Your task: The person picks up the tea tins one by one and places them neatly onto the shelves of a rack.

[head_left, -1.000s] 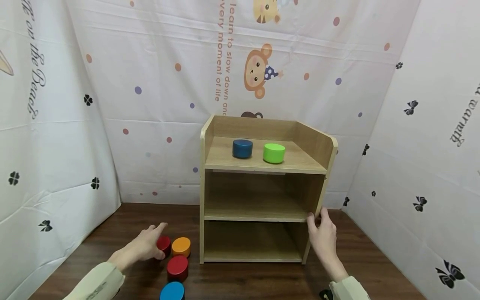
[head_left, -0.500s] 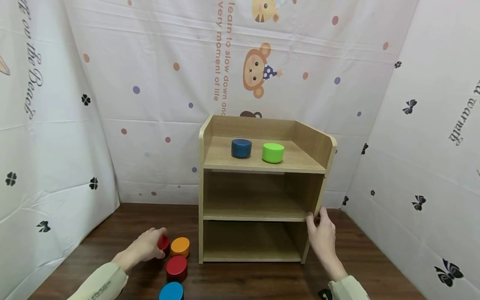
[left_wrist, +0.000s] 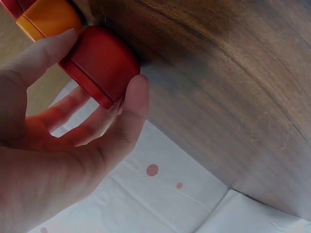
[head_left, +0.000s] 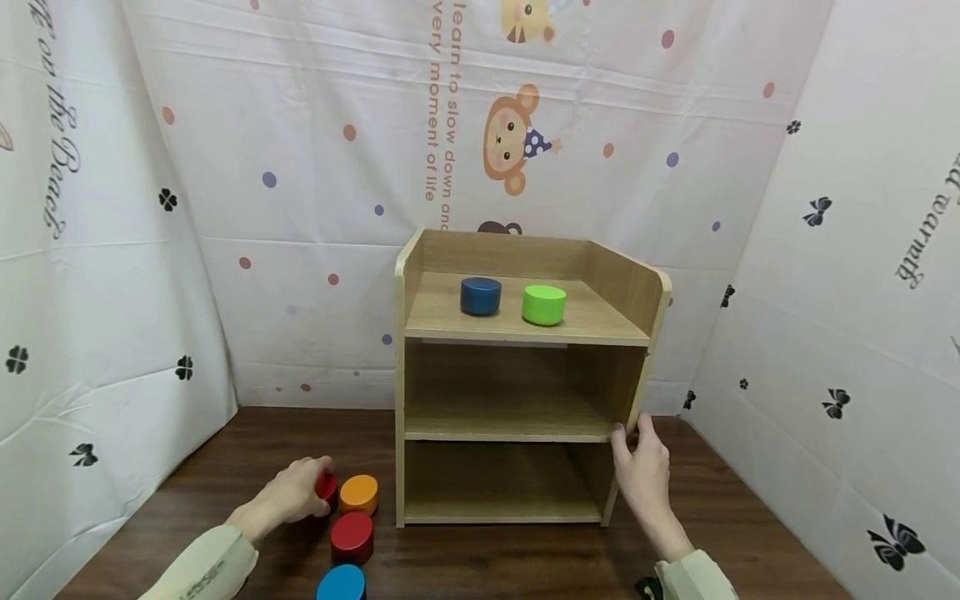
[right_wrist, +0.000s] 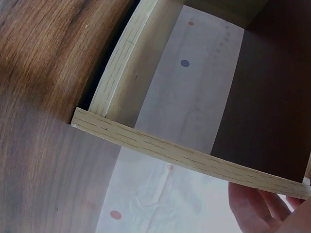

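Observation:
My left hand (head_left: 288,493) grips a small dark red cylinder (left_wrist: 104,60) on the table at the left. In the left wrist view the thumb lies at one side of it and the fingers curl round the others. Beside it stand an orange cylinder (head_left: 359,494), a second red cylinder (head_left: 352,537) and a bright blue one (head_left: 341,583). My right hand (head_left: 645,475) holds the right side panel of a wooden shelf unit (head_left: 401,467), thumb at the front edge and fingers on the outer face. On its top board sit a dark blue cylinder (head_left: 480,297) and a light green cylinder (head_left: 543,306).
The shelf unit has two open compartments below the top board, the middle one (head_left: 510,392) and the lower one (head_left: 502,483). It stands on a dark brown wooden table (head_left: 720,517). White printed cloth (head_left: 315,183) hangs behind and at both sides.
The fingers of my left hand have lowered and curled round the far red cylinder. My right hand stays on the shelf's side panel. The head view has shifted slightly.

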### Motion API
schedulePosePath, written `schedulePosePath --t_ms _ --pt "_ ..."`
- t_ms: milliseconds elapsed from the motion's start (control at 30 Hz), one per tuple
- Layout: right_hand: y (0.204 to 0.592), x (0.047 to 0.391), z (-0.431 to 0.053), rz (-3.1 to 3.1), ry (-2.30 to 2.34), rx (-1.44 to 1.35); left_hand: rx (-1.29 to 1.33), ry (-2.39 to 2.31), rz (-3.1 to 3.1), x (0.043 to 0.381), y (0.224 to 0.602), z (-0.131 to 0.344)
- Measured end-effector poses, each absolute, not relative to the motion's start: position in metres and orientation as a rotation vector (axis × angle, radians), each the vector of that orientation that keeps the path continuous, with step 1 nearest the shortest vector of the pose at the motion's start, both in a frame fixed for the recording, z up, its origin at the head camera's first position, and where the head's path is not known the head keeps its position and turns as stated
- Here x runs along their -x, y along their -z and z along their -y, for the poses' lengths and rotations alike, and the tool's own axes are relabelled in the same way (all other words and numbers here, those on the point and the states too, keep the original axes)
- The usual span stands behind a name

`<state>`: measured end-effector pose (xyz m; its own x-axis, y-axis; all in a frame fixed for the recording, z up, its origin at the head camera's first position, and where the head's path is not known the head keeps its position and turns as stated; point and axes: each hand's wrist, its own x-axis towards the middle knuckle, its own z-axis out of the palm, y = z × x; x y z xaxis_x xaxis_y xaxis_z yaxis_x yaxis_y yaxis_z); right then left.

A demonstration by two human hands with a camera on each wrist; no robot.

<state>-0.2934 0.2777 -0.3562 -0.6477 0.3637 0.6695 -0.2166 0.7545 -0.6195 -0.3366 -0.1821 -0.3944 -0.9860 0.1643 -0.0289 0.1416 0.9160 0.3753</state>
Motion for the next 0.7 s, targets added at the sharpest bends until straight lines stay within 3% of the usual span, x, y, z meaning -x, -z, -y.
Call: schedulePosePath --t_ms 700 --pt "0.357 0.294 -0.279 2.093 -0.872 0.096 -0.283 -0.565 -3.083 0.324 0.376 0.183"
